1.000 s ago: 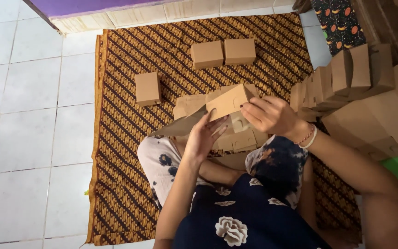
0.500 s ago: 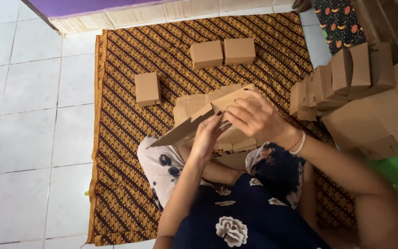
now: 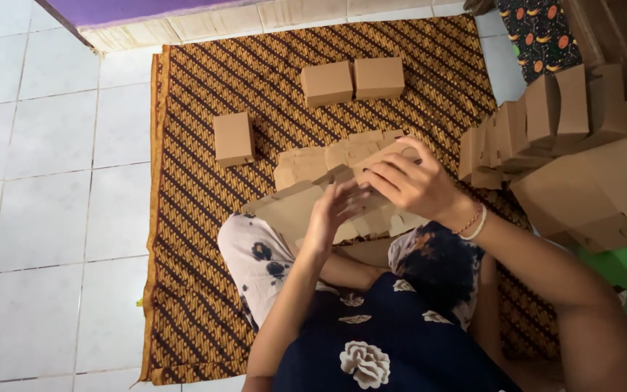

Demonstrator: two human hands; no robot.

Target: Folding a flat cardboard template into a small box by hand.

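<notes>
Both hands work a flat brown carton blank point(image 3: 295, 210) above the lap, over the middle of the patterned mat point(image 3: 183, 189). The left hand point(image 3: 332, 214) lies against the blank's near face, fingers together and slightly bent; its palm hides the panel beneath, so how firmly it grips cannot be told. The right hand point(image 3: 411, 181) curls over the blank's far end, fingers closed on a raised flap, whose fold line is covered by the knuckles.

Under the blank lies a pile of blanks point(image 3: 328, 156), mostly hidden by hands and knees. A single folded box point(image 3: 233, 138) sits near the mat's left edge; two boxes point(image 3: 353, 80) stand touching toward its far edge. A stack of boxes point(image 3: 546, 116) at the right edge runs out of view.
</notes>
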